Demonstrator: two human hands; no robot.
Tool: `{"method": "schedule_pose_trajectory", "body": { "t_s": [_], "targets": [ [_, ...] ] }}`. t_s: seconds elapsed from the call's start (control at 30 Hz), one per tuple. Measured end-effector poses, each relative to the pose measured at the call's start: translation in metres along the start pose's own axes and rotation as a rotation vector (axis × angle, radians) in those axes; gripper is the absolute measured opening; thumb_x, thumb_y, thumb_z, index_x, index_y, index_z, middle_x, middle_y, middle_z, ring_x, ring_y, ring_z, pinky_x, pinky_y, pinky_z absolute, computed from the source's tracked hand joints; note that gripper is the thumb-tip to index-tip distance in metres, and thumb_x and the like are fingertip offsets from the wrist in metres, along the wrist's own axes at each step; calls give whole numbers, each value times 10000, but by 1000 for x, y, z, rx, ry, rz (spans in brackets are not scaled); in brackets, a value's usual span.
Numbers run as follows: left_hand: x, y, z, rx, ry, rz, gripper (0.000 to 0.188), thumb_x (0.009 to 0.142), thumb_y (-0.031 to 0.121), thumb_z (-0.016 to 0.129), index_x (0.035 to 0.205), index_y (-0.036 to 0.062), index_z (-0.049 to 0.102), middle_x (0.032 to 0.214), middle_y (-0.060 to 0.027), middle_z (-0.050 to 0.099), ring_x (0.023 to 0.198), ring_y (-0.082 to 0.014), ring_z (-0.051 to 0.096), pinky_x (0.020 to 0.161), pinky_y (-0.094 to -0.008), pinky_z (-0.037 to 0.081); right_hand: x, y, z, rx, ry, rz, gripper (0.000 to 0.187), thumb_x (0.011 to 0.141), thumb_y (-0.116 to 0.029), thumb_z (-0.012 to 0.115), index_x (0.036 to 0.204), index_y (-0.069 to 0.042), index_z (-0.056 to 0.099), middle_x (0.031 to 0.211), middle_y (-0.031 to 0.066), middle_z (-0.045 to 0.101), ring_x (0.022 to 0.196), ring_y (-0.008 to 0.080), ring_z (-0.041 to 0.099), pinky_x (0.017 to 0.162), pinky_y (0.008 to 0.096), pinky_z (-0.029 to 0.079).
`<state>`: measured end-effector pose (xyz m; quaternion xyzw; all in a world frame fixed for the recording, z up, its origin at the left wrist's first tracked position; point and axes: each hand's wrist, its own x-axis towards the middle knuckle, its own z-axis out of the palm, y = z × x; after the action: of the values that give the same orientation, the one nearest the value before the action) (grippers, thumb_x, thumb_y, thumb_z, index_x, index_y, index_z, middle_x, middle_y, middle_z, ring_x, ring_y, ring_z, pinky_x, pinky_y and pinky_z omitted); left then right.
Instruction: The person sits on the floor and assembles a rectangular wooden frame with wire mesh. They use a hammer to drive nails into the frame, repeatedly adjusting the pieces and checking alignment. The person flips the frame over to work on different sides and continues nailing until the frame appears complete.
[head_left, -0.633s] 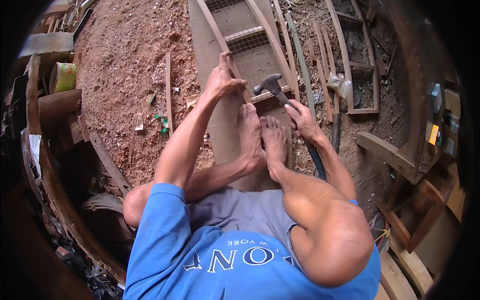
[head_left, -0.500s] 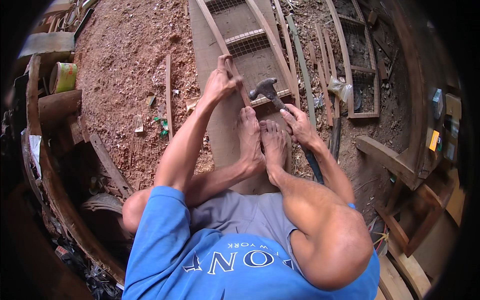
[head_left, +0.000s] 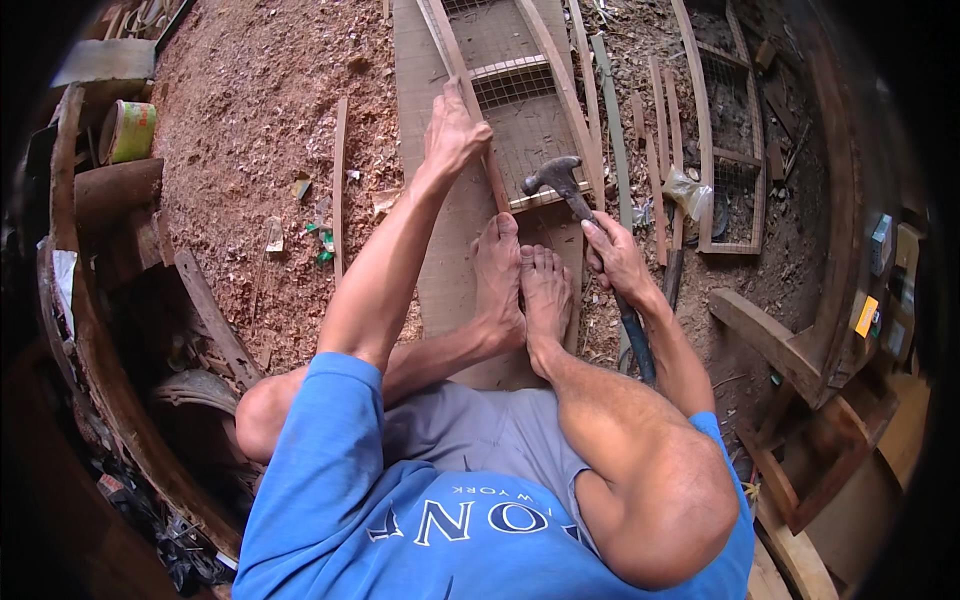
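Observation:
My left hand (head_left: 457, 132) is closed around a thin wooden strip (head_left: 494, 180) lying along the left side of a wooden frame. The frame (head_left: 562, 75) is long, with crosspieces and wire mesh between its rails. In my right hand (head_left: 617, 258) is a claw hammer (head_left: 555, 178), gripped by its dark handle, its head just above the frame's near end. My bare feet (head_left: 497, 265) rest close together at that end, the left one against the strip's near tip. What lies under my left fingers is hidden.
A flat board (head_left: 440, 290) lies beneath the frame. Another meshed frame (head_left: 708, 150) and several loose strips (head_left: 660, 150) lie to the right, with a clear plastic bag (head_left: 686, 192). Wood shavings (head_left: 240, 130) cover the ground at left; a tin (head_left: 130, 130) stands beyond them.
My left hand has slid farther away along the strip. The hammer in my right hand has moved slightly right, and the whole view has shifted a little.

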<state>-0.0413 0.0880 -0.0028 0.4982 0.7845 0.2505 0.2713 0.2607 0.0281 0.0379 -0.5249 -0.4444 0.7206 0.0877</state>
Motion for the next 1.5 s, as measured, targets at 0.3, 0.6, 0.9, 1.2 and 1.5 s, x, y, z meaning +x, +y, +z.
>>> {"method": "schedule_pose_trajectory", "body": {
  "t_s": [0.3,0.6,0.9,1.2,1.5],
  "targets": [
    [-20,14,10,74,61,83,722,778,109,592,1460,17,375,1193,-302,513,1090,-441,577,955,-516,507,-31,47,-2,-240,195,-156,491,986,-388,626,1260,17,580,1031,124,670,946,190,613,851,351,496],
    [-12,5,30,-144,275,100,580,752,100,609,1316,21,499,1082,-241,547,1049,-412,554,947,-485,471,-3,37,19,-408,295,-414,517,955,-399,636,1292,-15,560,1051,193,692,980,286,681,838,408,520],
    [-11,-4,74,-46,545,78,602,858,67,529,1448,64,412,1249,-234,452,1136,-409,496,996,-503,423,-32,45,18,-349,392,-317,471,950,-365,643,1257,-13,585,924,123,673,830,206,631,765,365,516],
    [-14,-6,79,-196,502,89,452,994,71,464,1441,-3,468,1520,-280,387,1344,-424,462,1125,-480,372,-59,77,6,-340,411,-263,465,927,-376,671,1217,-19,607,897,124,685,801,206,637,746,371,516],
    [-21,4,73,-261,542,47,389,984,55,497,1369,13,537,1492,-254,440,1253,-432,554,1031,-456,495,-58,88,13,-340,320,-187,486,925,-365,683,1262,-28,587,917,126,695,833,196,653,779,354,530]
  ]
}}
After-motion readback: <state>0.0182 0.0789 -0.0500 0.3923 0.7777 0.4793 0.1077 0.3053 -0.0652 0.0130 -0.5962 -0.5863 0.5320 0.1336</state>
